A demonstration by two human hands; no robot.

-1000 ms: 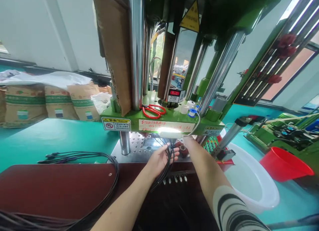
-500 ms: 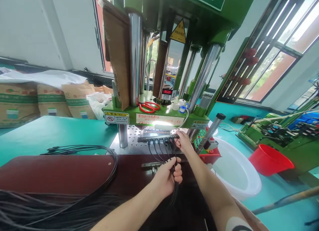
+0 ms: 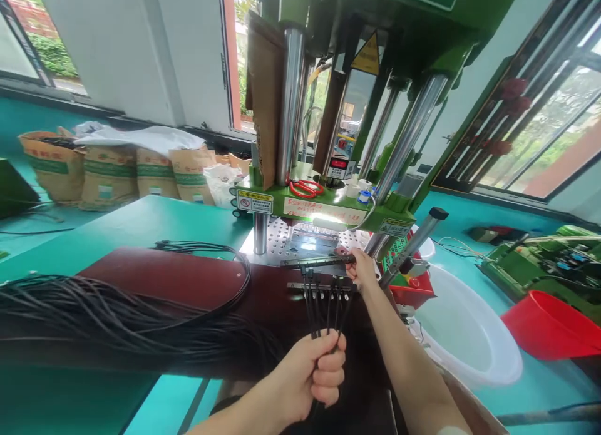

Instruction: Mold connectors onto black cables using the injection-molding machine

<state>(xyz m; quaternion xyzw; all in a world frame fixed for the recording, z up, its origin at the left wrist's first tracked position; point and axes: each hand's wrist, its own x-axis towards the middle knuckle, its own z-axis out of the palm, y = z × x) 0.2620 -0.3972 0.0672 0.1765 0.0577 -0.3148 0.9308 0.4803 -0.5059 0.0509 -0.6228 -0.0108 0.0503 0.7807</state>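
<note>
My left hand (image 3: 310, 375) is closed in a fist round several thin black cables (image 3: 323, 310) near the bottom middle. The cables run up to a dark metal bar (image 3: 317, 261) where their plug ends sit in a row. My right hand (image 3: 362, 269) grips the right end of that bar and holds it just in front of the green press machine (image 3: 328, 203). Under the bar lies a dark red work mat (image 3: 188, 278).
A big heap of black cables (image 3: 94, 316) lies on the mat at left. Red scissors (image 3: 305, 188) rest on the machine's ledge. A white basin (image 3: 469, 335) and a red bucket (image 3: 549, 325) stand at right. Paper sacks (image 3: 107, 172) line the back left.
The bar with its cables has come out from under the press toward me. My left hand has slid down the cables and closer to me. The camera has swung left.
</note>
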